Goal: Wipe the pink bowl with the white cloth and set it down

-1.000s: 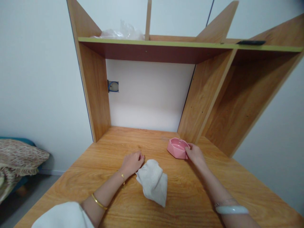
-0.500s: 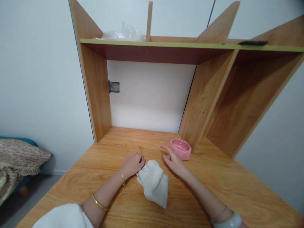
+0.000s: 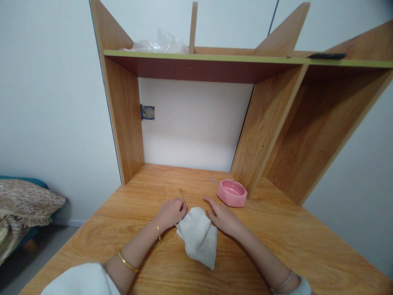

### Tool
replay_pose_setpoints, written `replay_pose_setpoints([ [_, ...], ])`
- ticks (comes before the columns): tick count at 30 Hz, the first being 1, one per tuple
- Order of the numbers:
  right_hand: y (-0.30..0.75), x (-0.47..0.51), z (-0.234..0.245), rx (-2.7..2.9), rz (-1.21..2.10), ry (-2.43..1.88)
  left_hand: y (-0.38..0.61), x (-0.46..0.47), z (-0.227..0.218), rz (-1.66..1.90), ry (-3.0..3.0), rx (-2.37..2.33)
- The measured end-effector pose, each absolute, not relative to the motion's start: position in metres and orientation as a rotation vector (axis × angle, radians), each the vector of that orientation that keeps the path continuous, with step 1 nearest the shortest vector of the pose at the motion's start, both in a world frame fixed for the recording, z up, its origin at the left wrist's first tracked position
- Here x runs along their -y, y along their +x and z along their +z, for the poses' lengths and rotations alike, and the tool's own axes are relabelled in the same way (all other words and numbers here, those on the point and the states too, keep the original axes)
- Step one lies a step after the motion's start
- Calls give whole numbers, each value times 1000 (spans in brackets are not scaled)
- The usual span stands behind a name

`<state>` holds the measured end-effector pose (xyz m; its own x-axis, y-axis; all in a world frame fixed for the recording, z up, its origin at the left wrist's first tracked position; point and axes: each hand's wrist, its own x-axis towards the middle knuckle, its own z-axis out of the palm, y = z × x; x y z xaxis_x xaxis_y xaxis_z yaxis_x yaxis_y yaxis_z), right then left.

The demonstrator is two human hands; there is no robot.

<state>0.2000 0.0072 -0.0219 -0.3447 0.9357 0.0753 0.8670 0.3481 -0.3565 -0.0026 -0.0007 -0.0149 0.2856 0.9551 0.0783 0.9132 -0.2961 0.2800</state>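
A crumpled light grey cloth (image 3: 199, 237) lies on the wooden desk between my two hands. My left hand (image 3: 172, 213) rests on the desk at the cloth's left edge, its fingers curled in and nothing seen in them. Just right of the cloth, my right hand (image 3: 223, 217) is held low with its index finger stretched out and the thumb apart; it holds nothing. Beyond my right hand sits a pink angular bowl (image 3: 232, 193), close to the upright panel and apart from the fingers.
A wooden shelf unit (image 3: 196, 58) stands over the back of the desk (image 3: 123, 221). On it lie a clear plastic bag (image 3: 162, 44) and a dark flat object (image 3: 327, 55). An open wall socket box (image 3: 147, 112) shows at the back left. Patterned fabric (image 3: 27, 200) lies far left.
My right hand has drawn back from the pink bowl, down and slightly left toward the cloth. The bowl sits slightly turned. My left hand and the cloth have hardly moved.
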Motion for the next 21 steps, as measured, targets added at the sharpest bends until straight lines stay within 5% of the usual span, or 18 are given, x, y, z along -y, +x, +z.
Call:
replay_pose_setpoints([
  [21, 198, -5, -18, 2383, 363, -1634, -2, 4, -13, 316, 2394, -1754],
])
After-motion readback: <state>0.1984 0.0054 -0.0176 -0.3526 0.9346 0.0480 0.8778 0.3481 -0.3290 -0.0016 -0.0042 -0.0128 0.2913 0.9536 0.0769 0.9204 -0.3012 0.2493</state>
